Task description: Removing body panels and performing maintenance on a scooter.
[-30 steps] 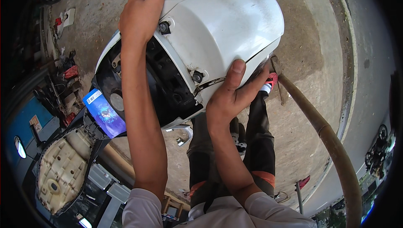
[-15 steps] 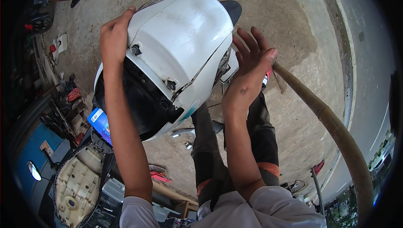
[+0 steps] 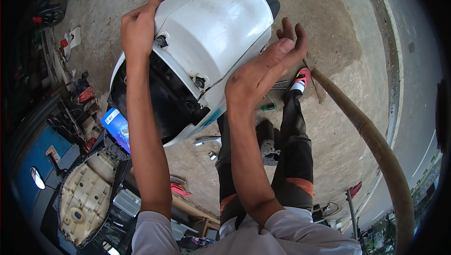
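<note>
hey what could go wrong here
The white body panel could slip or tilt: the left hand is at one edge, while the right hand is open, its fingers not wrapped around the other side.

The blue packet sits close beside the left forearm, so a shift of that arm might knock it.

A green-handled screwdriver lies on the ground near the red shoe and may get stepped on.

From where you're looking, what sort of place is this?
Probably a roadside scooter repair spot: there's white bodywork with a dark opening, a green-handled tool on the ground, and a road alongside.
</note>
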Demonstrator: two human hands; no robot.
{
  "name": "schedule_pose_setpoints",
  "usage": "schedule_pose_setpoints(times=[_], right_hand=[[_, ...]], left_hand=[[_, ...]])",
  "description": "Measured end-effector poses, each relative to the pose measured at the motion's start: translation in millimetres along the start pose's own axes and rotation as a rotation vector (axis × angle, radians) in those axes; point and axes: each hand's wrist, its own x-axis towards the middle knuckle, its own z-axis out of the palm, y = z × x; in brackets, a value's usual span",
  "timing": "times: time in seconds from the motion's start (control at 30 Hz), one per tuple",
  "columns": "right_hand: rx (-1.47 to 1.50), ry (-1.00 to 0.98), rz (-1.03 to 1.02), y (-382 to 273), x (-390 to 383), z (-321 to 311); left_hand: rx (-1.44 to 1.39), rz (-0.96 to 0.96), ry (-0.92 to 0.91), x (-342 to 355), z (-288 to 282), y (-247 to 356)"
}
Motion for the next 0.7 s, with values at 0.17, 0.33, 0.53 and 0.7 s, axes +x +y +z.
schedule_pose_setpoints(times=[0.17,0.33,0.53,0.7], right_hand=[[0.242,-0.159,0.242,1.4,-7.2,-25.1],[0.157,0.062,0.142,10.9,-15.6,-20.0],[0.158,0.023,0.078,4.5,-26.9,-14.4],[-0.133,0.228,-0.101,27.7,-43.6,-15.3]], left_hand=[[0.045,-0.047,-0.053,6.2,-8.1,-5.0],[0.007,0.031,0.061,7.4,6.5,-6.7],[0.034,-0.011,0.019,6.8,-6.3,-2.6],[0.032,0.031,0.094,5.5,4.5,4.1]])
